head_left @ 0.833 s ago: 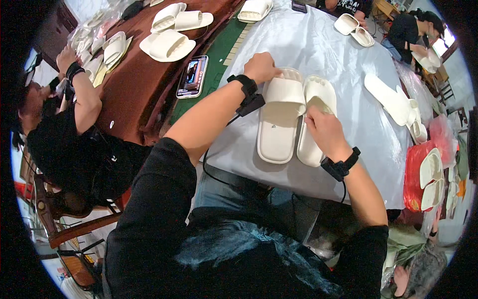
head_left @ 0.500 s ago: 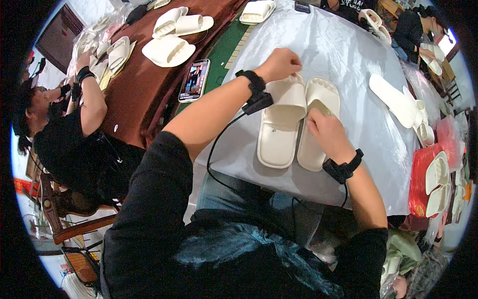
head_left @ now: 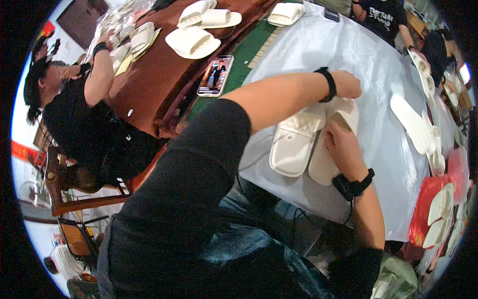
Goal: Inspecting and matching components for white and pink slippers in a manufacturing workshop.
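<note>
A pair of cream slide slippers lies side by side on a pale, sheet-covered table, heels toward me: the left slipper (head_left: 291, 153) and the right slipper (head_left: 322, 167). My left hand (head_left: 347, 84) is at the toe end of the right slipper, its fingers curled in. Its forearm passes over the front of the left slipper. My right hand (head_left: 343, 149) rests over the right slipper's footbed, just behind the strap, with fingers curled and tips bent down. Whatever either hand holds is too small or hidden to make out.
A lit phone (head_left: 215, 75) lies on a green strip at the left. More cream slippers (head_left: 193, 43) sit on the brown-covered table. At the right lie white slipper pieces (head_left: 411, 122) and a red bag (head_left: 423, 209) with slippers. A co-worker (head_left: 74, 104) sits at the left.
My left hand has moved right, from the left slipper's toe to the right slipper's toe. My right hand stays near the right slipper's strap. The whole view has shifted slightly.
</note>
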The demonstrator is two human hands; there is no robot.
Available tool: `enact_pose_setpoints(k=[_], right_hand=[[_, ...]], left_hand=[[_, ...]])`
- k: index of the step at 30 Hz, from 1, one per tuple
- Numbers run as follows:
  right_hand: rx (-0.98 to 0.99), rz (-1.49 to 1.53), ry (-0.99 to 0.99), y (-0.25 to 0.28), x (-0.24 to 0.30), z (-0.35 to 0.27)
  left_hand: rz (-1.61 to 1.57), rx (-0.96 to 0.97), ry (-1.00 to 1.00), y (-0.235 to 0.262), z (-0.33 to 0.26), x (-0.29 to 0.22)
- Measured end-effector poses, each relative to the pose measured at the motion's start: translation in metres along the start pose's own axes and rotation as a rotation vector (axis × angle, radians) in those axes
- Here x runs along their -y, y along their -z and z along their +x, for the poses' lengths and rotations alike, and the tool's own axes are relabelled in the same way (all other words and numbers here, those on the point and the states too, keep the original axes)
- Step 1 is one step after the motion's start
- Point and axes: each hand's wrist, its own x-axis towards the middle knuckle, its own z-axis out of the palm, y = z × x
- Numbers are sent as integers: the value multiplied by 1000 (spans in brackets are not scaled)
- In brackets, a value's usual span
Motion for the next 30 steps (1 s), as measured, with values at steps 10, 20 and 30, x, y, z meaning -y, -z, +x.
enact_pose_setpoints(k=[10,20,30], right_hand=[[14,-24,3,7,7,-2],[-543,90,-15,49,-3,40],[-253,526,-278,9,-32,88]], left_hand=[[74,-25,116,-11,5,-2],[132,-451,260,36,-70,-22],[-71,-558,369,37,-104,-26]])
